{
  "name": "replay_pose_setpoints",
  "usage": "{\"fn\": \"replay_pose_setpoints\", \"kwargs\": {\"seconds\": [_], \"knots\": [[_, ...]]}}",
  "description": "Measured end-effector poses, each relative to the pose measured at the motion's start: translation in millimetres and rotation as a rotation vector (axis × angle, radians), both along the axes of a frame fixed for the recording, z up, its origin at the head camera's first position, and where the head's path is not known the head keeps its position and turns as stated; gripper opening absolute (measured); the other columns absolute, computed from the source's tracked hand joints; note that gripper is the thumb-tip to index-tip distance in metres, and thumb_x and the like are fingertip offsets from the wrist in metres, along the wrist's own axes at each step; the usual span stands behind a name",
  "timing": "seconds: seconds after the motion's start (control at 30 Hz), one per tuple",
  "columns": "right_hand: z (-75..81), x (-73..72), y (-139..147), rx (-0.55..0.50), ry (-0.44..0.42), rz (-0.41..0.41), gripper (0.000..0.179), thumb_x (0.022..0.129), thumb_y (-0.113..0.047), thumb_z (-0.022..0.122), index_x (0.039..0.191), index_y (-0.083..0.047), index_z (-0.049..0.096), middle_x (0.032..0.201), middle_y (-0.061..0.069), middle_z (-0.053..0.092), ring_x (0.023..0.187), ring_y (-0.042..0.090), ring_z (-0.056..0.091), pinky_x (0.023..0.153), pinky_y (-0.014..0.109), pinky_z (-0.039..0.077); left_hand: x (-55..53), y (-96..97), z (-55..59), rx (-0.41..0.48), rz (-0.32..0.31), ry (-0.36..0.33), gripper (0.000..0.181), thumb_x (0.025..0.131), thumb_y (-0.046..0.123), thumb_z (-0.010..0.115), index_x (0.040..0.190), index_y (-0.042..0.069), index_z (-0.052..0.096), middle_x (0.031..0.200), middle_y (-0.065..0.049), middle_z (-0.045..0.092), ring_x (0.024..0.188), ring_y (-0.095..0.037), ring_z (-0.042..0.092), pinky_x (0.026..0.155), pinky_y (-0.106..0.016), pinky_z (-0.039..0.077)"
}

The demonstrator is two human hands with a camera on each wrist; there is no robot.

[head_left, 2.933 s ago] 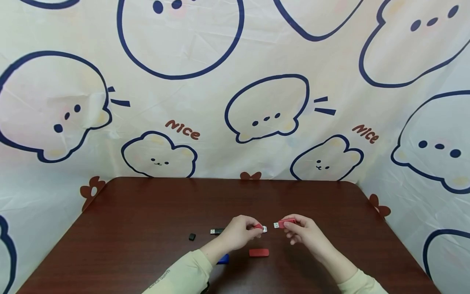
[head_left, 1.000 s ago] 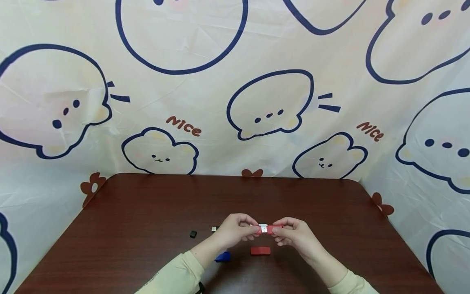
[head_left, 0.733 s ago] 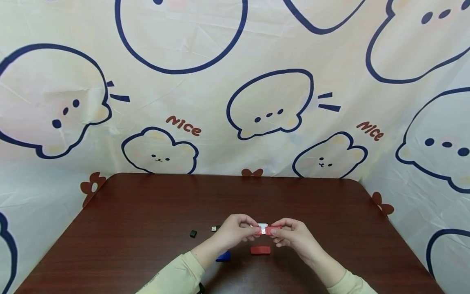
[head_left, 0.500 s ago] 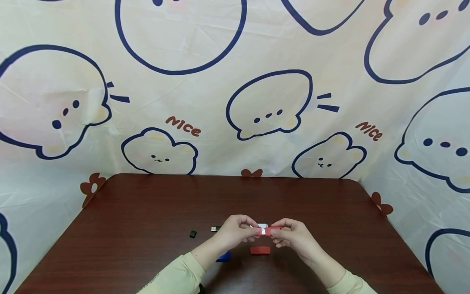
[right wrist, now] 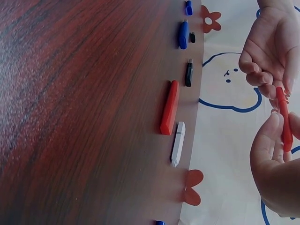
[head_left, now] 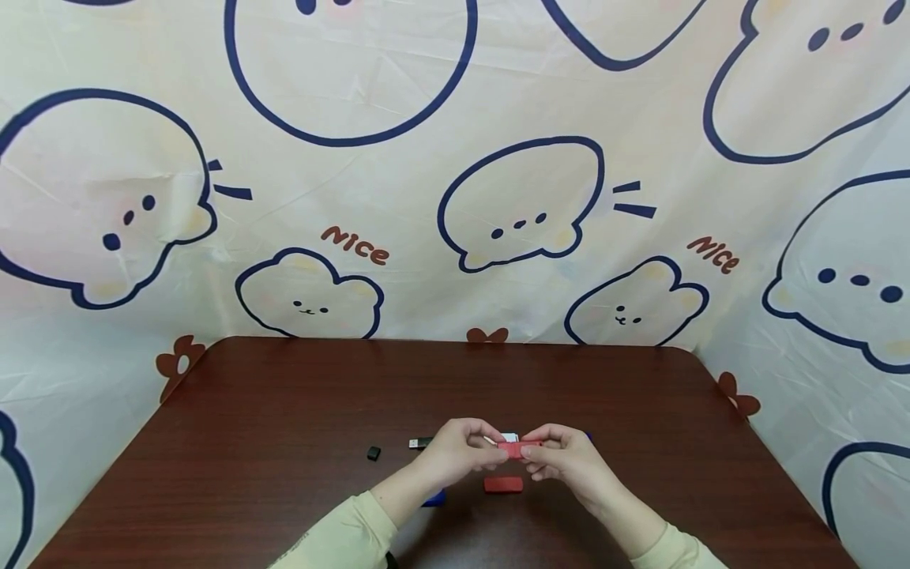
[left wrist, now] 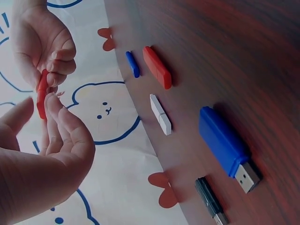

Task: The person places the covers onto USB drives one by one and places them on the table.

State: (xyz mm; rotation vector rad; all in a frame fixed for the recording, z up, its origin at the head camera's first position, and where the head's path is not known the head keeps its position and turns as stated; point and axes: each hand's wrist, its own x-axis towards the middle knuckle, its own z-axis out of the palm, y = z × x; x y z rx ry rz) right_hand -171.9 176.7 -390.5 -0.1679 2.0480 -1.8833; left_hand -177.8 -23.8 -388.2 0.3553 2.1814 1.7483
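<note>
Both hands hold a red USB stick (head_left: 520, 450) above the table, its cap and body pushed together with no metal plug showing. At the cap end, my left hand (head_left: 460, 452) holds it with thumb and fingers. My right hand (head_left: 566, 457) pinches the body end between thumb and fingers. From the left wrist view, the red stick (left wrist: 41, 96) spans the two hands, the left thumb standing slightly off it. The right wrist view also shows this red stick (right wrist: 284, 119) between the hands. Fingers hide part of both ends.
A second red stick (head_left: 503, 484) lies below the hands, a white stick (head_left: 509, 437) beyond them. Toward the left lie a black USB stick (head_left: 419, 443) and small black cap (head_left: 373, 454). An uncapped blue USB stick (left wrist: 224, 140) lies near my left arm. A blue cap (right wrist: 188, 8) is farther off.
My right hand has moved left to meet the left hand. The red cap and body, first apart and then joined with some metal plug showing, now meet and cover it.
</note>
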Motion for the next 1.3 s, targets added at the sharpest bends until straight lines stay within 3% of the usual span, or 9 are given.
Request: {"fn": "replay_pose_setpoints", "kwargs": {"seconds": [0.13, 0.37, 0.6, 0.77, 1.07, 1.3], "knots": [[0.5, -0.4, 0.6, -0.003, -0.007, 0.004, 0.030, 0.085, -0.015, 0.067, 0.103, 0.007, 0.058, 0.078, 0.001, 0.067, 0.066, 0.010, 0.061, 0.064, 0.023, 0.053, 0.8, -1.3, -0.2, -0.009, -0.012, 0.062, 0.022, 0.079, 0.009, 0.073, 0.096, -0.002, 0.064, 0.081, -0.012, 0.069, 0.070, -0.009, 0.059, 0.061, -0.022, 0.046], [0.5, -0.9, 0.5, 0.000, -0.034, 0.003, 0.032, 0.087, -0.017, 0.065, 0.106, 0.006, 0.056, 0.081, 0.002, 0.067, 0.068, 0.010, 0.060, 0.065, 0.024, 0.054, 2.1, -0.5, -1.3, -0.048, -0.003, 0.111, 0.020, 0.079, 0.012, 0.073, 0.093, 0.001, 0.065, 0.079, -0.009, 0.068, 0.070, -0.009, 0.057, 0.059, -0.023, 0.044], [-0.3, -1.6, 0.2, -0.014, -0.041, 0.011, 0.030, 0.088, -0.016, 0.064, 0.107, 0.006, 0.055, 0.082, 0.003, 0.066, 0.069, 0.010, 0.060, 0.066, 0.024, 0.053, 1.0, -0.4, -0.9, 0.001, 0.010, 0.034, 0.020, 0.084, 0.015, 0.069, 0.096, -0.001, 0.065, 0.084, -0.017, 0.070, 0.072, -0.020, 0.065, 0.070, -0.034, 0.053], [-0.6, -1.8, -0.1, -0.032, -0.053, 0.032, 0.028, 0.088, -0.016, 0.063, 0.105, 0.004, 0.055, 0.081, 0.001, 0.066, 0.070, 0.009, 0.060, 0.066, 0.024, 0.053, 1.7, -1.1, 1.2, 0.023, 0.032, -0.029, 0.021, 0.086, 0.015, 0.067, 0.098, -0.002, 0.066, 0.088, -0.021, 0.070, 0.074, -0.024, 0.067, 0.077, -0.040, 0.053], [-0.1, -2.0, 0.6, -0.025, -0.055, 0.037, 0.028, 0.087, -0.016, 0.065, 0.103, 0.005, 0.057, 0.080, 0.001, 0.068, 0.070, 0.009, 0.061, 0.068, 0.024, 0.053, 2.0, -0.5, 0.1, 0.041, 0.056, -0.041, 0.019, 0.083, 0.013, 0.069, 0.095, -0.002, 0.068, 0.083, -0.015, 0.071, 0.071, -0.020, 0.067, 0.076, -0.039, 0.055], [-2.3, -2.5, 1.7, -0.014, -0.040, 0.038, 0.030, 0.086, -0.016, 0.067, 0.103, 0.007, 0.058, 0.079, 0.001, 0.068, 0.068, 0.009, 0.061, 0.067, 0.024, 0.054, 1.3, 1.3, -3.7, 0.074, 0.068, -0.031, 0.018, 0.083, 0.010, 0.070, 0.092, -0.004, 0.069, 0.082, -0.016, 0.071, 0.071, -0.021, 0.067, 0.072, -0.032, 0.055]]}}
